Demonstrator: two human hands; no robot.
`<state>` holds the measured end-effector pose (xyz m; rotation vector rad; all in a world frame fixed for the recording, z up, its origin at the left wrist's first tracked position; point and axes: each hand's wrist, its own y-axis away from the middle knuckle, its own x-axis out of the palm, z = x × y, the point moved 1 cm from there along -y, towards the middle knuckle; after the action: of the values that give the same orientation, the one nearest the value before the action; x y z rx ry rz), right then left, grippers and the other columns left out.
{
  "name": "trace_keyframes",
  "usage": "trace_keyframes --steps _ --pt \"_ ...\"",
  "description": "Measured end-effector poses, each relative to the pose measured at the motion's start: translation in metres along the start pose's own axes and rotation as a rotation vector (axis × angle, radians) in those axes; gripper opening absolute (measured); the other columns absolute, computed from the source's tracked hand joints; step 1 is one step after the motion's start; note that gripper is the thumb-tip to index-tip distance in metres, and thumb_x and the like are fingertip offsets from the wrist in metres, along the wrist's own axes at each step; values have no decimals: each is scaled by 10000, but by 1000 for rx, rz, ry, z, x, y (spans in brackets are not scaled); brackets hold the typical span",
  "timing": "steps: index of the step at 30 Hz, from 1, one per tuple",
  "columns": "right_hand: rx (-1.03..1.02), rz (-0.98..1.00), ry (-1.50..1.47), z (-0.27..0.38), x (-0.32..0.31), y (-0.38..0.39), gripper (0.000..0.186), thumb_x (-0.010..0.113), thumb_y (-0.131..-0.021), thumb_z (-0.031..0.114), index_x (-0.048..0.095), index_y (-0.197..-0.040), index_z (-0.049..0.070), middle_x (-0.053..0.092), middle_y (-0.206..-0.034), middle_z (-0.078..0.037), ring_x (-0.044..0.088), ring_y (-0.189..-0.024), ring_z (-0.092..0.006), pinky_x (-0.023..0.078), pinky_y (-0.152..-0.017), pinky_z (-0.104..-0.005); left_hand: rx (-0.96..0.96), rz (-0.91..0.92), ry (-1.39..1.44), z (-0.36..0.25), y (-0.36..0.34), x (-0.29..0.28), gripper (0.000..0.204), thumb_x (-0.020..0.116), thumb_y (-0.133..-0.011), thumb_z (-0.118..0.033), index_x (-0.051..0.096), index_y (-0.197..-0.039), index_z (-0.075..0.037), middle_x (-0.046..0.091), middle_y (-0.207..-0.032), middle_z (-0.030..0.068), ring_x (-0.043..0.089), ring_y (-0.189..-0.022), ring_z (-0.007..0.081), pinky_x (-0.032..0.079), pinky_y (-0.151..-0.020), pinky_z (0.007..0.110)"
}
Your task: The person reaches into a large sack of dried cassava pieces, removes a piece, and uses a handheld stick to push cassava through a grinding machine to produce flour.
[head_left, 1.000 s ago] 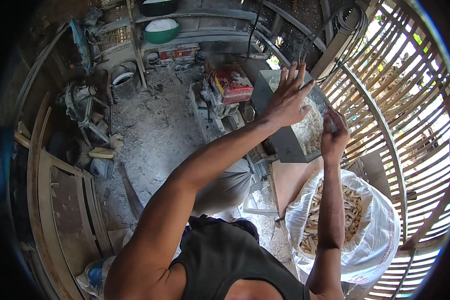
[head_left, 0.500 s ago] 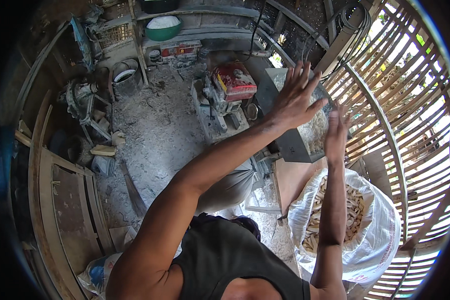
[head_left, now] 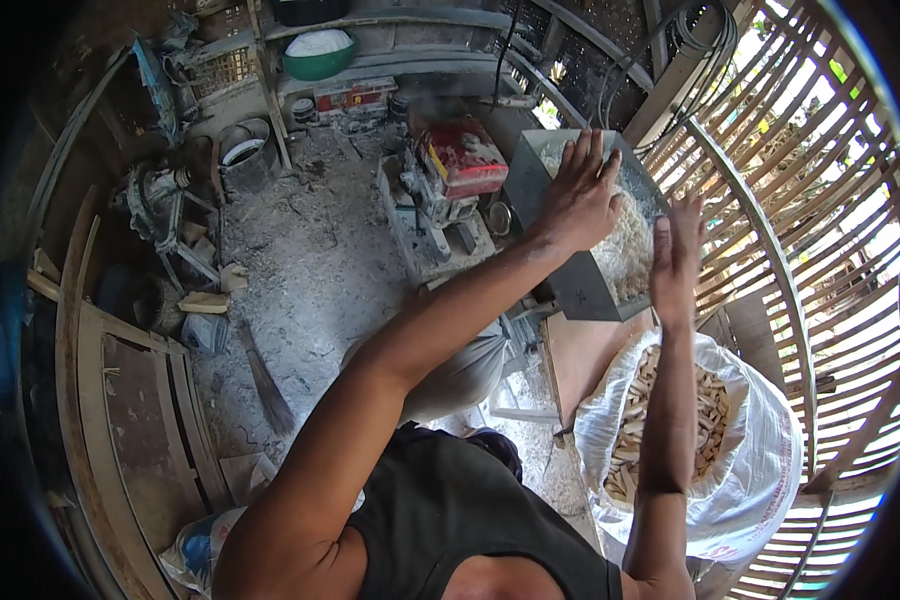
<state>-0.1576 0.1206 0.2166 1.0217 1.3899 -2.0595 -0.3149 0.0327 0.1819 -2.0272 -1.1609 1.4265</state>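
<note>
A grey sheet-metal hopper (head_left: 577,282) holds pale, coarse crumbly material (head_left: 626,262) at the upper right. My left hand (head_left: 580,200) is over it, fingers apart and stretched toward the far end, the fingertips near or on the material; whether they touch is unclear. My right hand (head_left: 676,255) stands at the hopper's right side, fingers extended upward and slightly blurred, holding nothing visible. Just left of the hopper is a dusty machine with a red top (head_left: 462,158). Below my right hand an open white woven sack (head_left: 755,460) holds pale dried chunks (head_left: 630,435).
A grey full sack (head_left: 450,370) and a brown board (head_left: 580,355) lie below the hopper. A broom (head_left: 265,385) rests on the powdery floor. Old machinery (head_left: 155,215) and a metal drum (head_left: 245,165) are at left. Slatted walls (head_left: 820,250) curve round the right, with a coiled cable (head_left: 700,40).
My right hand's fingers, earlier curled at the hopper's edge, are now straightened and raised. My left hand has shifted slightly right and then back left over the material.
</note>
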Motion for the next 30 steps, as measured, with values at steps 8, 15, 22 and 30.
trace_keyframes --steps 8,15,22,30 --pt "-69 -146 -27 12 -14 -6 477 377 -1034 373 479 -1418 111 345 -1531 -168 156 -1478 -335 60 -1196 -495 1 9 -33 6 0 -6 706 628 -896 -334 359 -1437 31 245 -1517 304 209 -1441 410 162 -1190 475" --pt "-32 -73 -59 11 4 1 477 325 -1043 379 481 -1422 135 363 -1527 -149 152 -1482 -316 25 -1196 -495 -67 83 -58 0 1 -10 700 674 -847 -295 405 -1424 -6 252 -1530 273 195 -1450 389 205 -1186 460" --pt "-87 -142 -23 21 -13 -4 482 345 -1040 357 412 -1468 146 376 -1524 -134 140 -1485 -323 28 -1196 -502 -64 57 -44 2 1 -7 695 691 -842 -313 428 -1408 -6 265 -1523 272 201 -1449 385 202 -1189 465" --pt "-110 -121 -4 12 -13 -3 490 345 -1042 346 395 -1473 119 409 -1502 -132 189 -1473 -313 28 -1198 -501 -72 52 -30 2 4 -5 698 702 -832 -314 436 -1403 -13 270 -1523 267 216 -1443 387 243 -1169 477"
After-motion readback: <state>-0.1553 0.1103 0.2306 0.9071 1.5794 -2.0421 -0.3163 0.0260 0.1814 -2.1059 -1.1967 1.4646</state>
